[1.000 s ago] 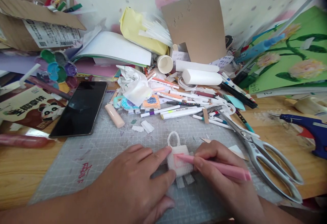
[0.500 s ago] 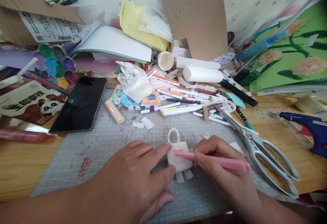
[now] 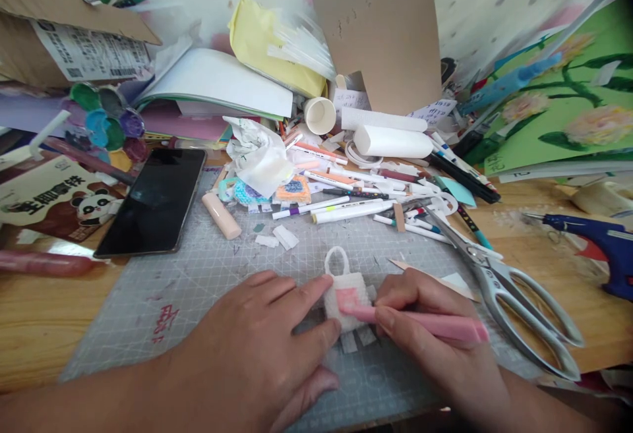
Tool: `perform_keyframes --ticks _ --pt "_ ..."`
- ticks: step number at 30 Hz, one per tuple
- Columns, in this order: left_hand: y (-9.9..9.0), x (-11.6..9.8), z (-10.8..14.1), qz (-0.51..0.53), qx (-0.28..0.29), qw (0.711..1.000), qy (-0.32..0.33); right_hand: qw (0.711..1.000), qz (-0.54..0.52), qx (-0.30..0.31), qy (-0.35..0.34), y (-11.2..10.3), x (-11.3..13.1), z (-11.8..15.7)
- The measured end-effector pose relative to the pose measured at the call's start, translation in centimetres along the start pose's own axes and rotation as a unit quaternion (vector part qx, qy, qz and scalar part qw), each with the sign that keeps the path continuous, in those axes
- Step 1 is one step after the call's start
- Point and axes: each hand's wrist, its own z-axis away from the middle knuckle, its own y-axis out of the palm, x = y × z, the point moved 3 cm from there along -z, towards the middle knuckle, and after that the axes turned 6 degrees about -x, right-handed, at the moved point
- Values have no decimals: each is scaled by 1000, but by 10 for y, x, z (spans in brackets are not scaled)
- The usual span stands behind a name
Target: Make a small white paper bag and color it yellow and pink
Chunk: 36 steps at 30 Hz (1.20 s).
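A small white bag-shaped piece with a loop handle lies on the grey cutting mat. Its front carries a pink coloured patch. My left hand steadies the piece, one fingertip at its upper left corner and another at its lower left side. In my right hand is a pink marker, held like a pen, its tip touching the lower part of the patch. Small pale paper strips stick out from beneath the white piece.
Silver scissors lie right of my right hand, with a blue glue gun farther right. A black phone rests at the left. Several markers, crumpled tissue and a paper cup crowd the back.
The marker tip has moved slightly down on the white piece, and the pink patch looks more filled in. My left hand stays in place.
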Motion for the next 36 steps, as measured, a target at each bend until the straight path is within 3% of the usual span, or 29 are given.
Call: perform_keyframes --ticks 6,11,17,22,27,36 --pt "0 0 0 1 6 1000 -3 1000 -10 5 5 0 -1 1" --pt "2 1 2 -12 8 1000 -3 999 11 -42 13 0 3 -1" --pt "-1 0 1 -23 -4 1000 2 1000 14 -14 -3 1 2 1" --pt "2 -1 2 -24 3 1000 -2 999 17 -45 -5 2 1 -1" --pt "2 0 1 -15 -14 1000 2 999 35 -13 -35 2 8 -4" --pt "-1 -1 2 -14 -19 1000 9 999 -14 31 -17 0 6 -4"
